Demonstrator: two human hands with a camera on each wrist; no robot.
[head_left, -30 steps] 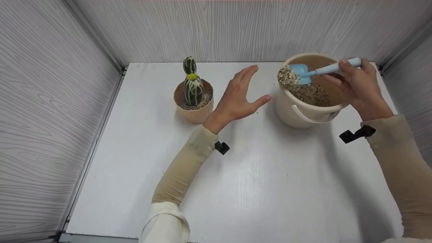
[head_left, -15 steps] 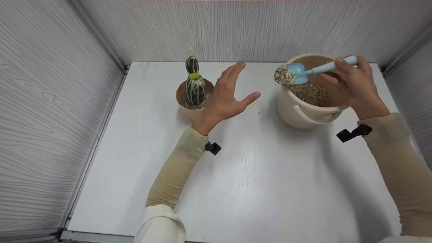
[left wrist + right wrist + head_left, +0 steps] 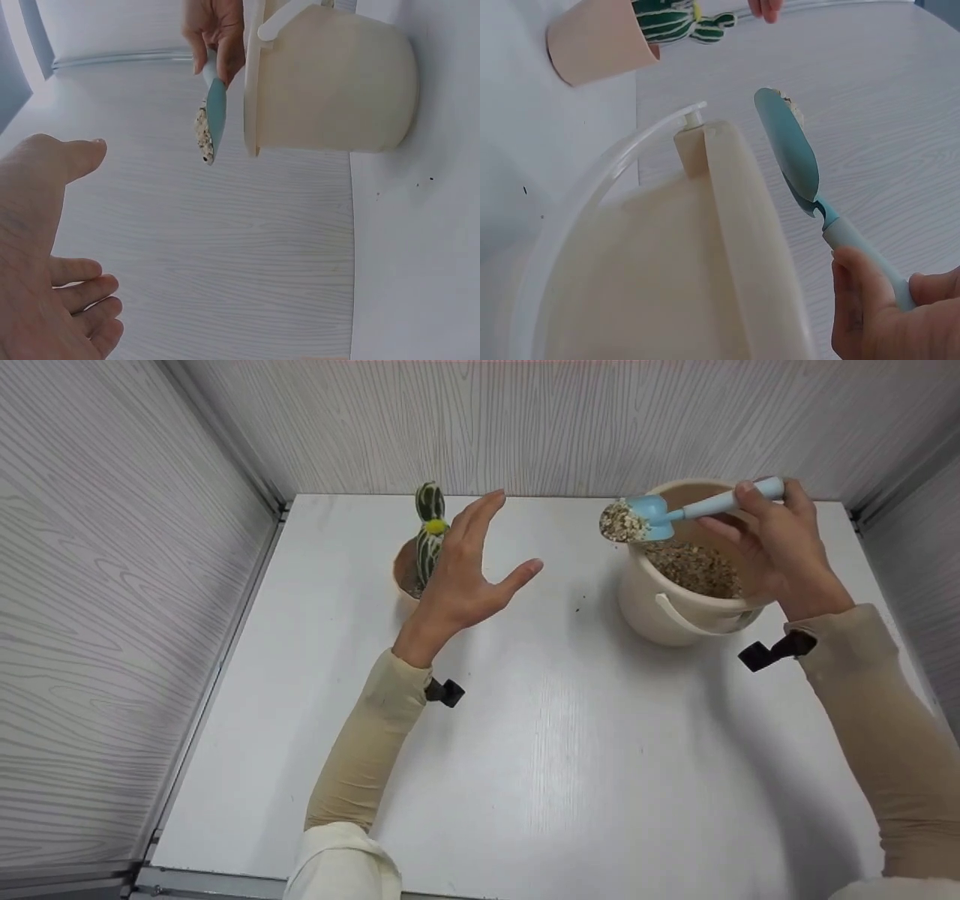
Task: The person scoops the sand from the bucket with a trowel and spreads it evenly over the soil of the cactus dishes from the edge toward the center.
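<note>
The right hand is gripping the blue scoop, which is carrying a full load of gravel just past the bucket rim; none of it is reaching the cactus pot yet, judging by the gap. The left hand is hovering released beside that pot. The right wrist view is showing the scoop's underside, and the head view its load.

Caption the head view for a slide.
Right hand lifts a gravel-filled scoop over the bucket; open left hand nears the cactus pot.
</note>
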